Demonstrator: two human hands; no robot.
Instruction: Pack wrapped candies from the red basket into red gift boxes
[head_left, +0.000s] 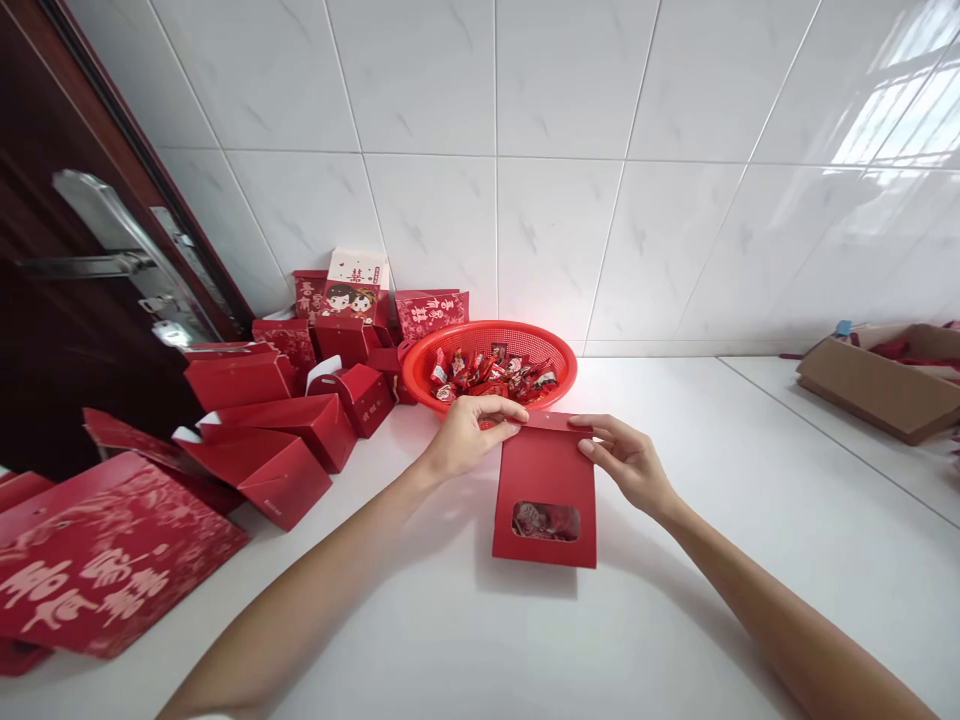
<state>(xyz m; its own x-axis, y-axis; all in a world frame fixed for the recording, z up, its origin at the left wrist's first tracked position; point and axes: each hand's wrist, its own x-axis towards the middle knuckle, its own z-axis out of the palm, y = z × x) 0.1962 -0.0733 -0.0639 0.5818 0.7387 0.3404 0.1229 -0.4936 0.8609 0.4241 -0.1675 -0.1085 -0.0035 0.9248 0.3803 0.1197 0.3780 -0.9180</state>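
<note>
left grip [471,437], right grip [631,465] | pinching red box [546,472] by top corners | body below both

Matt paper box [547,468], glossy plastic basket [541,350]

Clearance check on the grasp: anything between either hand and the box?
Nothing visible. The left hand and right hand both touch the box directly, at the left and right of its top end. The basket sits beyond the box, not between.
</note>
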